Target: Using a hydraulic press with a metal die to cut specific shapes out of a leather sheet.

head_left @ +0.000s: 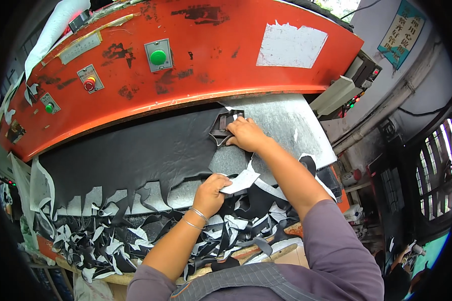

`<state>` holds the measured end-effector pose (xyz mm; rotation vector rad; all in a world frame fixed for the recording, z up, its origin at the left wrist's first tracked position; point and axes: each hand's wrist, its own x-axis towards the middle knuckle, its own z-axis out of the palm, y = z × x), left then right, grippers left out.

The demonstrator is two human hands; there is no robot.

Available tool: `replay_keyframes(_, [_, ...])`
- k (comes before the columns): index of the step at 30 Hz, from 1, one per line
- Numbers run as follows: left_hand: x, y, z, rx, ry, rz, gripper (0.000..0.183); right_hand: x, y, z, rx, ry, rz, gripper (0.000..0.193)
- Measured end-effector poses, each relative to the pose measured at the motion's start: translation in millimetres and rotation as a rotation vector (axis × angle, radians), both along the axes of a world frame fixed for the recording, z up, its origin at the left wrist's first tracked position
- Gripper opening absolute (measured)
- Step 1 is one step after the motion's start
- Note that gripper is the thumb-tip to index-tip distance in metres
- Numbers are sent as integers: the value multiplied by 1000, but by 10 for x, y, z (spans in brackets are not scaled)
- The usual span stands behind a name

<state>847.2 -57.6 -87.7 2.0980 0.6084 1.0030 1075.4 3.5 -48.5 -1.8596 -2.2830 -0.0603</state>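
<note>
My right hand point(247, 134) grips a dark metal cutting die point(220, 131), a hollow frame with an angular outline. The die lies at the right end of a wide black leather-like sheet point(130, 150), which is spread over a grey metal bed point(286, 123). Nearer to me, my left hand point(211, 194), with bangles at its wrist, pinches a cut piece point(242, 181) whose white side faces up. Ragged notches run along the sheet's near edge. Fingers partly cover the die.
An orange press beam point(211, 55) with green buttons point(158, 57) and a red knob point(89, 84) spans the far side, low over the bed. Black and white scraps point(120, 246) heap along the near edge. A control box point(354, 83) stands at the right.
</note>
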Motion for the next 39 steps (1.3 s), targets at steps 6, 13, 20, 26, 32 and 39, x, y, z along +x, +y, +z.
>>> replay_keyframes(6, [-310, -5, 79, -46, 41, -7, 31, -23, -184, -356, 388, 280, -80, 62])
replay_keyframes(13, [-725, -508, 141, -95, 488, -616, 32, 132, -268, -381, 304, 427, -199, 61])
replay_keyframes(20, [-671, -76, 905, -223, 334, -387, 61, 171, -206, -361, 272, 321, -216, 61])
replay_keyframes(26, [-281, 713, 456, -128, 266, 160, 62, 191, -3, 354, 58, 271, -277, 48])
replay_keyframes(32, [335, 926, 1, 132, 308, 336, 75, 562, 387, 64, -95, 304, -176, 36])
replay_keyframes(39, [194, 1125, -44, 75, 342, 412, 57, 404, -22, 255, -258, 513, -249, 41])
